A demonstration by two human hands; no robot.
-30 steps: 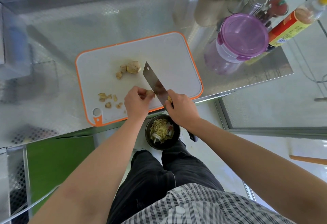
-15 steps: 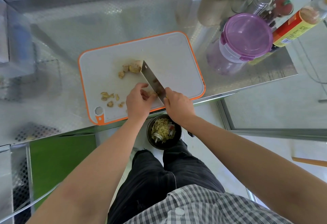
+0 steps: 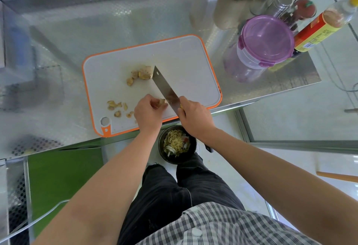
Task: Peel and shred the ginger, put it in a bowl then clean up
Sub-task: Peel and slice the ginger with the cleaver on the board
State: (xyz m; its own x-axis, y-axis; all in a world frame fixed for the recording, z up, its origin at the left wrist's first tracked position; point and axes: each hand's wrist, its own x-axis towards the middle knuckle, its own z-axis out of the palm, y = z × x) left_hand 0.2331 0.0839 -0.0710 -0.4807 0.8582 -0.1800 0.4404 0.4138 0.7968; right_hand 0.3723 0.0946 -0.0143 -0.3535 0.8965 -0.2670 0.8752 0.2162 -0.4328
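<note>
Two hands at work, items listed from my body outward.

1. Black round bowl [image 3: 184, 159], below the counter edge and just above my black trousers [image 3: 174, 196]; it holds pale yellow shredded ginger [image 3: 177, 142] with a few white and red bits mixed in. What the bowl rests on I cannot tell.
2. My left hand [image 3: 148, 114], fingers curled, pinching a small tan piece of ginger [image 3: 162, 101] at the near edge of the board, just beside the blade.
3. My right hand [image 3: 194, 117], closed round the heel end of a steel rectangular cleaver [image 3: 164, 89]. The blade runs away from me at a slant, and its far corner is close to the ginger lump.
4. White plastic cutting board with orange rim [image 3: 184, 66], lying flat on the patterned steel counter [image 3: 96, 31].
5. Small brown peel scraps [image 3: 116, 107], scattered on the board's near left part, to the left of my left hand.
6. Knobbly beige ginger lump [image 3: 145, 72] with two smaller pieces beside it, mid-board.
7. Clear round container with purple clip lid [image 3: 268, 38], on the counter to the right of the board.
8. Tall sauce bottle with red and yellow label [image 3: 317, 31], beyond the container, possibly leaning because of the lens.
</note>
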